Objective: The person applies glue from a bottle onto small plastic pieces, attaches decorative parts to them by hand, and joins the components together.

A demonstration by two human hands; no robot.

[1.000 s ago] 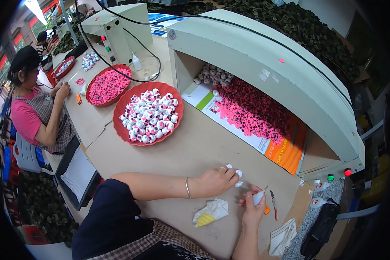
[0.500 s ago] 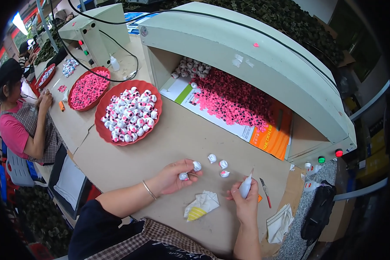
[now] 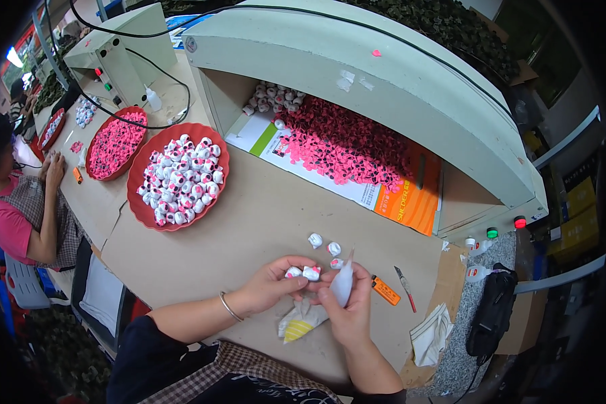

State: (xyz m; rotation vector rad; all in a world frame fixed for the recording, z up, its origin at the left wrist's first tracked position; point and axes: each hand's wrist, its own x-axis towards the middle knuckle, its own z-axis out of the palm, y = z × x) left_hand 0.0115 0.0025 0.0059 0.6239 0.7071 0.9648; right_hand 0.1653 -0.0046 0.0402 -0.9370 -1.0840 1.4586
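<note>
Hands meet low on the tabletop point(image 3: 249, 222). Left hand point(image 3: 273, 286) pinches two small white beads point(image 3: 303, 273); right hand point(image 3: 350, 306) squeezes a glue bottle point(image 3: 342, 283). Three loose beads point(image 3: 324, 248) lie at twelve o'clock, a red tray point(image 3: 141, 209) at ten. Too hard a squeeze could smear glue.

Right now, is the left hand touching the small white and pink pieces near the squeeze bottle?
Touching. The head view shows the left hand pinching two small white and pink pieces between its fingertips.
</note>
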